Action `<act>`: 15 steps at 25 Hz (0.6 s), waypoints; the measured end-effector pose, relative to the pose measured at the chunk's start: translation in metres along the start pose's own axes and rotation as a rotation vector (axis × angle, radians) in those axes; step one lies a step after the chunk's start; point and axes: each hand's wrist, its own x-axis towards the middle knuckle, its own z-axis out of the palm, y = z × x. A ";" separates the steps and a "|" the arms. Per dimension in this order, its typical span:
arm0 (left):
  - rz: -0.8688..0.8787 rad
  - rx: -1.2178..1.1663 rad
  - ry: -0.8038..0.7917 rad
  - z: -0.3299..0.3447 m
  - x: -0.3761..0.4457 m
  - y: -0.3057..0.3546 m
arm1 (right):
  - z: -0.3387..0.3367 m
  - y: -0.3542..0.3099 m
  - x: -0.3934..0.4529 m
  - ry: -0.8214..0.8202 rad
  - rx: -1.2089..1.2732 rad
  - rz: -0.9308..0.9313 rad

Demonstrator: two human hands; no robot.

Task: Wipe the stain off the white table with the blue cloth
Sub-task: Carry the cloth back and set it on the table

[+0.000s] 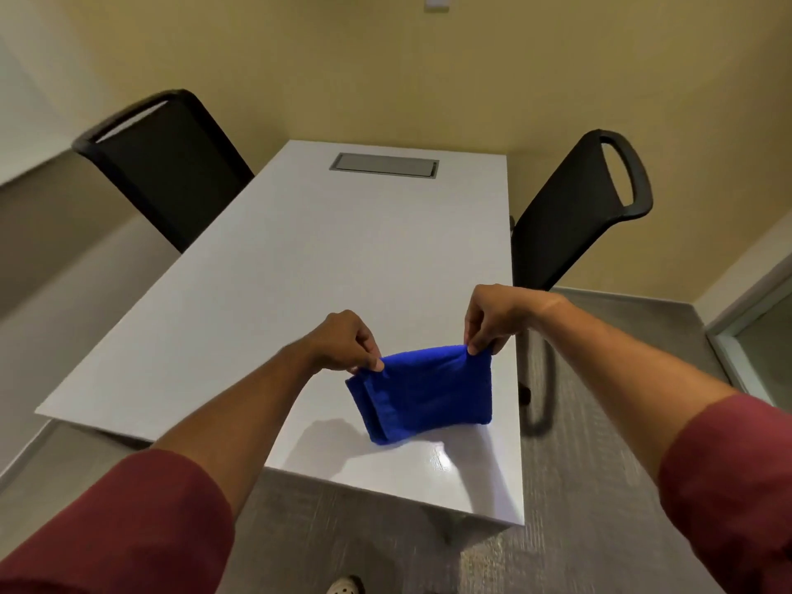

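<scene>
The blue cloth (422, 394) hangs folded over the near right part of the white table (300, 267), its lower edge close to or touching the tabletop. My left hand (345, 342) pinches its upper left corner. My right hand (493, 321) pinches its upper right corner. Both hold the top edge stretched between them. No stain shows clearly on the table; a small glossy patch (441, 458) lies near the front edge below the cloth.
A black chair (167, 165) stands at the table's left side and another black chair (574, 216) at its right. A grey cable hatch (384, 165) sits in the far end of the tabletop. Grey carpet (600, 443) surrounds the table.
</scene>
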 end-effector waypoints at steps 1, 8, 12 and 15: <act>0.007 0.001 0.024 -0.008 -0.003 0.002 | -0.004 -0.007 -0.002 0.023 -0.012 -0.014; 0.064 0.040 0.211 -0.073 -0.035 0.005 | -0.035 -0.072 -0.015 0.190 -0.087 -0.126; 0.097 0.053 0.263 -0.113 -0.058 0.000 | -0.045 -0.116 -0.020 0.239 -0.112 -0.155; 0.112 0.073 0.268 -0.142 -0.076 -0.012 | -0.047 -0.154 -0.021 0.270 -0.130 -0.160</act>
